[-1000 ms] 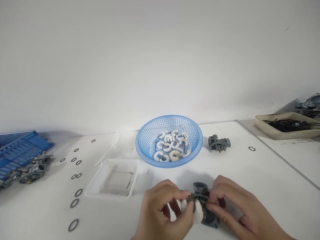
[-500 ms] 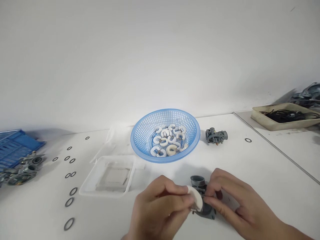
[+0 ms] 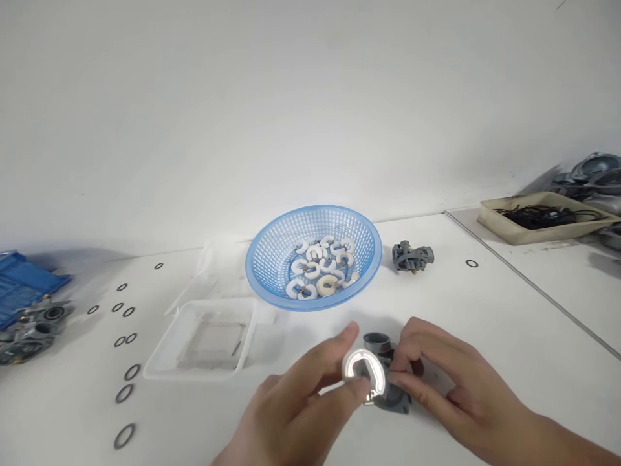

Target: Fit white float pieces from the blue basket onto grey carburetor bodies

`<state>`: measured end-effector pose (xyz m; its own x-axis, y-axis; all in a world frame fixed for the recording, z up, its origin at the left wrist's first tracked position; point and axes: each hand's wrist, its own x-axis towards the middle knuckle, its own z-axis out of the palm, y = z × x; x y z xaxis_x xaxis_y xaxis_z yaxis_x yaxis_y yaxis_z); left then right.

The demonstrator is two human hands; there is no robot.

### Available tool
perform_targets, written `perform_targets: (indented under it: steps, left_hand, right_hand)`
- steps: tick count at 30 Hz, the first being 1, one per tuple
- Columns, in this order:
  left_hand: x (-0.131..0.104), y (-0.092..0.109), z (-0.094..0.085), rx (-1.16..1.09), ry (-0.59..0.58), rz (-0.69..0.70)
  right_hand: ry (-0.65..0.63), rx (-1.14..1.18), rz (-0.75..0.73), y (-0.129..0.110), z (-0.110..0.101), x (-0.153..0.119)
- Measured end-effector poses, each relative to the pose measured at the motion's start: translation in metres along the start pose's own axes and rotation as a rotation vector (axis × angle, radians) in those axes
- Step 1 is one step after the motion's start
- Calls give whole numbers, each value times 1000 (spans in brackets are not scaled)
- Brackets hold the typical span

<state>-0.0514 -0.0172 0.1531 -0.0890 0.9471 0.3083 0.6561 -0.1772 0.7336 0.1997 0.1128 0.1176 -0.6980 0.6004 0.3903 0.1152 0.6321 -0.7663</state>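
Observation:
My left hand (image 3: 310, 395) is closed on a white C-shaped carburetor float (image 3: 374, 367), pinched low between thumb and fingers and tilted so its face catches the light. Behind the float, a grey carburetor body (image 3: 377, 342) rests on the table with its round mouth upward; fingers and float partly cover it. My right hand (image 3: 436, 375) is at the carburetor's right side, thumb and forefinger pressed together near the float. What they pinch is too small to make out.
Beyond my hands, a blue mesh basket (image 3: 255, 275) holds several white floats. A second carburetor (image 3: 412, 257) lies to its right. At left are a clear-lidded plastic box (image 3: 155, 362), several black rings (image 3: 125, 435) and more carburetors (image 3: 36, 330). A cream tray (image 3: 514, 236) contains black parts.
My left hand has turned the float so its ring face shows, and its forefinger has lifted off. My right hand stays pinched by the carburetor. The view has shifted slightly.

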Motion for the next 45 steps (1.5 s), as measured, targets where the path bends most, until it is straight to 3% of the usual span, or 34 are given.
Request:
perform_targets:
  steps: [4,6,11,14,18,23,31,38,42,45]
  left_hand:
    - [5,-2,0,42,-54,-67]
    - [11,0,-2,58,-42,18]
    - [21,3,-5,206,-68,385]
    - [23,4,-7,327,-111,438]
    - [22,3,-9,370,-61,464]
    - [18,-5,-2,47,-46,309]
    - [5,-5,13,34,-115,121]
    - [-12,-17,45,-470,-234,-163]
    - [-13,-14,40,-734,-336,-396]
    - [-11,-7,29,-979,-410,-397]
  right_hand:
    - [5,1,25,2,2,-2]
    - [2,-3,18,3,2,-2]
    - [6,-10,-11,2,0,1]
    - [16,-11,-19,1,-1,2]
    - [11,-12,-16,1,0,1]
    - [17,-24,-3,1,0,1]
    - [36,-21,-26,-2,-1,4]
    - [2,5,25,2,1,-1]
    - [2,-1,20,1,0,-2]
    - [13,1,15,2,1,-3]
